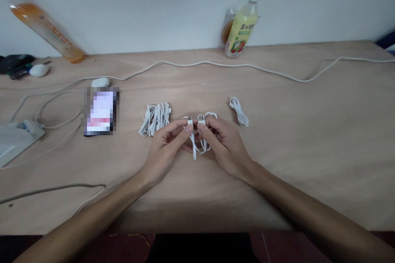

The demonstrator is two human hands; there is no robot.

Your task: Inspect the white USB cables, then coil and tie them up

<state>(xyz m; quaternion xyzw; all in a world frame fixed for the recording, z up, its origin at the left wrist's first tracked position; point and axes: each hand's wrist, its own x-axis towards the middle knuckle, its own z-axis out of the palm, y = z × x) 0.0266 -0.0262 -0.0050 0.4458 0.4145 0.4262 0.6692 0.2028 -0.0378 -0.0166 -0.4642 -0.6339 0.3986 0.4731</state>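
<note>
Over the middle of the wooden table, my left hand (165,144) is closed, with thumb and fingers pinching a white plug. My right hand (227,144) is closed in the same way on a USB plug with a metal end, just beside the other. Loops of a white USB cable (194,148) hang below and behind my fingers; whether both plugs belong to one cable I cannot tell. To the left of my left hand lies a pile of bundled white cables (155,119). A single coiled white cable (238,111) rests beyond my right hand.
A phone (100,111) with a blurred screen lies at left, near a small white case (101,82). A long white cord (203,63) crosses the table (308,139). Against the wall stand an orange drink bottle (47,28) and a yellow drink bottle (242,28).
</note>
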